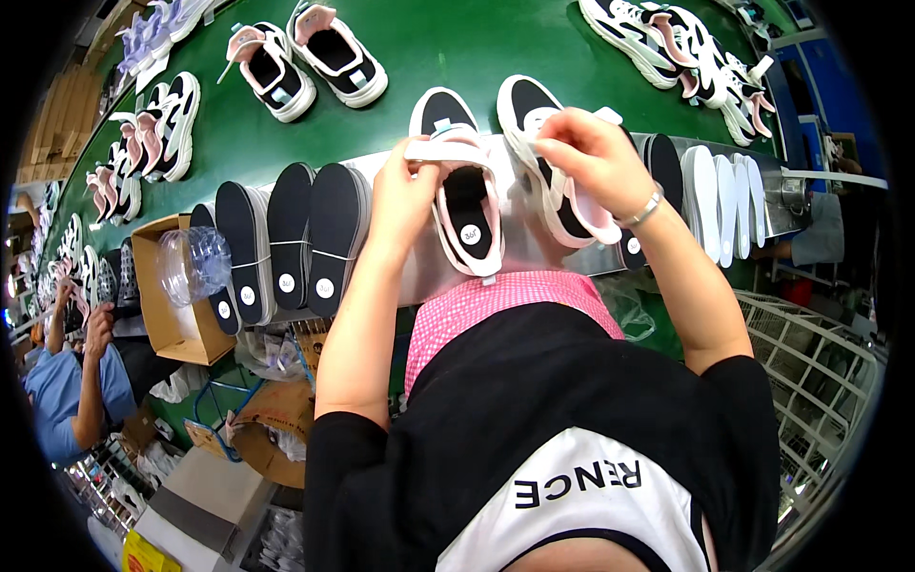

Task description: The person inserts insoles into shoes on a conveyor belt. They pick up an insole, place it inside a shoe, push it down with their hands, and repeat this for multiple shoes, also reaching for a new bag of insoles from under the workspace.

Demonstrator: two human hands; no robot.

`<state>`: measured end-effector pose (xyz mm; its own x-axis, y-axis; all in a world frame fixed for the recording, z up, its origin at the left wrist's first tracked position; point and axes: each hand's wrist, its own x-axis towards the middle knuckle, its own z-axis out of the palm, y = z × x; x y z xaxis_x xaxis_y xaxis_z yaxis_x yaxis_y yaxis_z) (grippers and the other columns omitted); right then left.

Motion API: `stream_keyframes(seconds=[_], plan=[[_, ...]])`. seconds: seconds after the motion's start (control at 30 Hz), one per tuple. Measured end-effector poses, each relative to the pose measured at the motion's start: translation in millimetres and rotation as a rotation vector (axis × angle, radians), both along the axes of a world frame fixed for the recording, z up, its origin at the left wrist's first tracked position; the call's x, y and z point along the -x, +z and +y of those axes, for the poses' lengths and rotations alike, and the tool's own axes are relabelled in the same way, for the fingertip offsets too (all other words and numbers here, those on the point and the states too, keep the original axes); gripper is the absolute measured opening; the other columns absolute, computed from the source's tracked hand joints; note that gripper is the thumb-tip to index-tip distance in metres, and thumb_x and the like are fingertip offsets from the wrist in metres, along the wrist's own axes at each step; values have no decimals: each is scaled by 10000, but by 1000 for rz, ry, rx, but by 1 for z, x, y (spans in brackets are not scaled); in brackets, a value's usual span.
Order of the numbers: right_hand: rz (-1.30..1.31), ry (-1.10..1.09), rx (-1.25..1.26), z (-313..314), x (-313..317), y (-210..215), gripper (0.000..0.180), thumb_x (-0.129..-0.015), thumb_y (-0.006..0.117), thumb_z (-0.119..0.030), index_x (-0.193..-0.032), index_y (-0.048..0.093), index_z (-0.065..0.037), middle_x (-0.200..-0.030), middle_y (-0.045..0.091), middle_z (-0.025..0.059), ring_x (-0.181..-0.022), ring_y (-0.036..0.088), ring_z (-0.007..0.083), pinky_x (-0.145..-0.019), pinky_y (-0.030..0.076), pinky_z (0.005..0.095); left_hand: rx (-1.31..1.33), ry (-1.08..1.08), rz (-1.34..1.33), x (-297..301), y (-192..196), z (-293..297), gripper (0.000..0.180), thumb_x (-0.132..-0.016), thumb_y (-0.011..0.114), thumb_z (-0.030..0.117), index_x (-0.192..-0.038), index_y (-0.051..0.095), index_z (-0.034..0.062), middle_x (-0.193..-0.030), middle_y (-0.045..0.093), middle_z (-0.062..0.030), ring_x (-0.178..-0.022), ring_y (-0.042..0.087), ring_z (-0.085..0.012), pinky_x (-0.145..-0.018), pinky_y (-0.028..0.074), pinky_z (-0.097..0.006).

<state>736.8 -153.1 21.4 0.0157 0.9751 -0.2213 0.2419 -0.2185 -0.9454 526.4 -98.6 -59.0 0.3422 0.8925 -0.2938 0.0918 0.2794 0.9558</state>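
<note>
A black, white and pale-pink sneaker (443, 107) stands in front of me, toe pointing away, with a round white sticker on the insole inside. My left hand (405, 195) is closed on its pale tongue, pulled up at the opening. Just to the right, a matching sneaker (527, 98) lies tilted on the metal ledge (408, 278). Over its upper, near the laces, my right hand (602, 164) is closed in a pinch; whatever sits between the fingertips is too small to make out. A bracelet circles the right wrist.
Black insoles (289, 224) in banded stacks line the ledge at left; white insoles (702, 200) stand at right. Several more sneakers (338, 57) rest on the green table (457, 43). A cardboard box (202, 336) holds a clear plastic container (195, 262). Another person (62, 391) works at far left.
</note>
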Motion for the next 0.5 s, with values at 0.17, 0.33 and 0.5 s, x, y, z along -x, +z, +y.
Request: stream_keyframes(seconds=[0.17, 0.33, 0.5], plan=[[-162, 92, -73, -37, 21, 10, 102, -798, 558, -84, -849, 549, 3, -709, 538, 49, -622, 492, 107, -567, 403, 229, -287, -37, -34, 7, 45, -50, 223, -813, 559, 53, -1017, 489, -3, -850, 538, -43, -727, 515, -92, -645, 434, -219], [-87, 245, -174, -38, 62, 10, 117, -799, 549, -67, -893, 541, 3, -738, 561, 98, -665, 555, 164, -616, 448, 264, -94, -200, -117, 22, 58, -75, 194, -822, 531, 50, -1009, 543, -2, -845, 613, -107, -738, 600, -160, -666, 464, -258], [-137, 167, -57, -41, 52, -4, 232, -796, 549, -49, -1022, 534, 4, -782, 569, 75, -690, 548, 123, -633, 446, 238, -838, 421, 697, 116, 77, -22, 106, -792, 521, 54, -860, 602, 58, -797, 603, -89, -758, 563, -240, -695, 434, -336]])
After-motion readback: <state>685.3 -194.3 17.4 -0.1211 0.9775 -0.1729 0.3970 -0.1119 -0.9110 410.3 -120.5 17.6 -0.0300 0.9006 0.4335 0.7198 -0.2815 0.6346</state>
